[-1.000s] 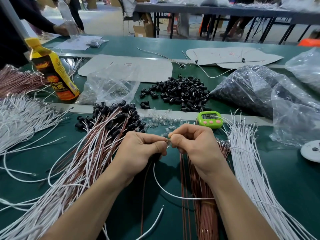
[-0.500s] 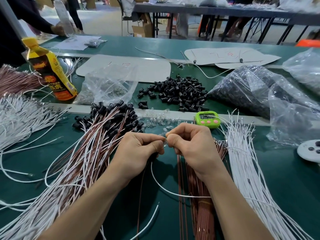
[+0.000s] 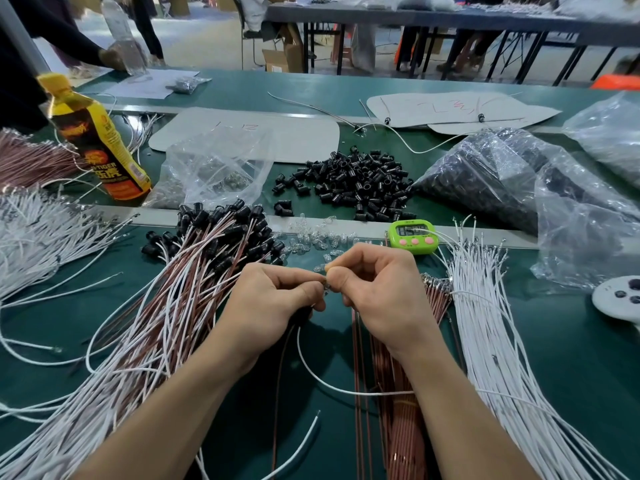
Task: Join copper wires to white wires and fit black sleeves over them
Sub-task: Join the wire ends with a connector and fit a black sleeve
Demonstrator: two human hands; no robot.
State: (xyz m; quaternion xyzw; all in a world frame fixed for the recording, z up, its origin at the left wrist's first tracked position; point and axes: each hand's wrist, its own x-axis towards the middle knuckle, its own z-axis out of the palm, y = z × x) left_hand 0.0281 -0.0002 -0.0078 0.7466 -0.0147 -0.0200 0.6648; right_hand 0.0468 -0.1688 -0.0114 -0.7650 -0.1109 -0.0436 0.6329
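Fingers (image 3: 309, 291) of left hand (image 3: 277, 301) and right hand (image 3: 379, 289) curled together, pinching ends of thin white insulated wire (image 3: 332, 385) and copper-coloured wire (image 3: 281, 372) trailing over matte green worktop (image 3: 571, 358); black tubular sleeves (image 3: 356, 183) heaped beyond.

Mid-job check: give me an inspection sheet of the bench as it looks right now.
Surface: green table, mostly covered with wires.
Job's things: finished wires with black sleeves at left; loose sleeves pile beyond; copper bundle and white bundle at right.
Clutter: yellow bottle, clear bag, green timer, bagged sleeves.
Grippers: left hand and right hand, fingers pinching wire ends together; joint too small to judge.
Cables: one white wire loops below the hands; one copper wire hangs from the left hand.
Surroundings: another person's hand far left; more tables behind.
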